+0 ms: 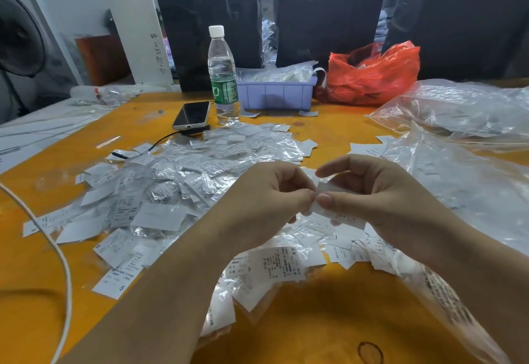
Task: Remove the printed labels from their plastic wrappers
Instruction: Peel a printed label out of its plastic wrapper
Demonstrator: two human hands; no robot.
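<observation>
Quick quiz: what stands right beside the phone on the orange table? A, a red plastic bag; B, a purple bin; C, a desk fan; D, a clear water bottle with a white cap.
D: the water bottle stands upright just right of the phone, nearer than the other things.

small white wrapped label [340,209] above heaped wrapped labels [183,180]

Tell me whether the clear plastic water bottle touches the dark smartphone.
Cannot tell. In the head view the bottle stands right beside the smartphone; no clear gap or contact shows.
</observation>
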